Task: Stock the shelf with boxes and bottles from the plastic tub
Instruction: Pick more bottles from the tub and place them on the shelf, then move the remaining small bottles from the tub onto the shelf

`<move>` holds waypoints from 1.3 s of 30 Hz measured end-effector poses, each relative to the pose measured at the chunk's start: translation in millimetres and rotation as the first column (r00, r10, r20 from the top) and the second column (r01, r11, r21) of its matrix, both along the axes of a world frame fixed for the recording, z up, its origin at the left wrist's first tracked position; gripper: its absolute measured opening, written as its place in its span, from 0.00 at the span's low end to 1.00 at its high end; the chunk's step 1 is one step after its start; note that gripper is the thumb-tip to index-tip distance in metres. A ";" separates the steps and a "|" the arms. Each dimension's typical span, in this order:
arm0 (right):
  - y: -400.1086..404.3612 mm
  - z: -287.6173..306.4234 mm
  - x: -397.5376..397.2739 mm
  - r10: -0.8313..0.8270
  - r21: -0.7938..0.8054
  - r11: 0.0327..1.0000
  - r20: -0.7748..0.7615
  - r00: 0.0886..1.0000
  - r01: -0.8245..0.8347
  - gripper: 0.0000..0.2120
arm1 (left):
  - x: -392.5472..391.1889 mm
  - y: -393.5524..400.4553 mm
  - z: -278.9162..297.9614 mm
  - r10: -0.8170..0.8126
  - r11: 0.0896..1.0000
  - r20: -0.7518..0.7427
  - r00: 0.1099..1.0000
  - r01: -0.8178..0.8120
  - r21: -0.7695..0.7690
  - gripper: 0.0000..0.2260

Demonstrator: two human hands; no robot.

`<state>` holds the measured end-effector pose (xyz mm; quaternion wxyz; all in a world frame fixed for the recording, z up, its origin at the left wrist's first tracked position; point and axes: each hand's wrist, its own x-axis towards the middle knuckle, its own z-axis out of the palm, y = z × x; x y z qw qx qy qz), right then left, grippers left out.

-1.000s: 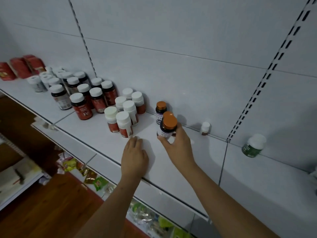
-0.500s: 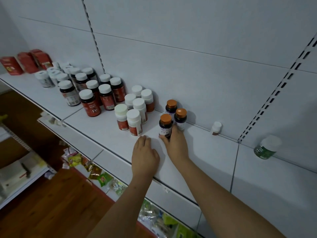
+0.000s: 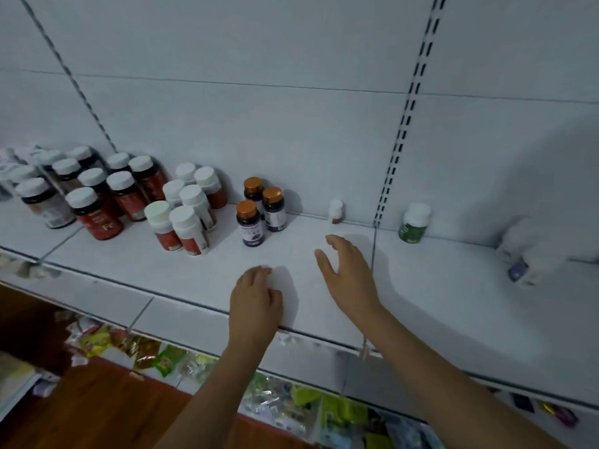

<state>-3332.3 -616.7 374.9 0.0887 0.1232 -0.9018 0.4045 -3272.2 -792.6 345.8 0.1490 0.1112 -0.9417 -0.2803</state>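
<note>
Orange-capped bottles (image 3: 251, 218) stand placed; right hand (image 3: 348, 273) empty, grip wide, left hand (image 3: 256, 303) resting on shelf (image 3: 421, 286): withdraw without nudging them.

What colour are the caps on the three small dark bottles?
Orange, clearest in the head view on the three small dark bottles.

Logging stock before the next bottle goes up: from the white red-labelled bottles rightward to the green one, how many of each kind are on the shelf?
White bottles with red labels: 6
Orange-capped dark bottles: 3
Small white-capped vial: 1
Green-labelled bottle: 1
Total: 11
</note>
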 end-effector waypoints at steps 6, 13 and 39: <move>139.9 51.8 59.4 -0.163 -0.028 0.987 -0.106 0.981 0.161 0.30 | 48.6 153.4 11.4 -0.426 0.899 -0.058 0.903 0.430 0.087 0.20; 329.0 65.2 173.6 -0.369 0.108 0.918 -0.120 0.922 0.382 0.32 | 110.6 337.1 13.8 -0.800 0.599 -0.060 0.597 0.801 -0.018 0.20; 781.5 14.6 459.2 -0.881 0.293 0.469 0.085 0.466 0.833 0.33 | 246.4 774.0 -40.6 -0.988 0.029 0.154 0.027 0.999 0.015 0.20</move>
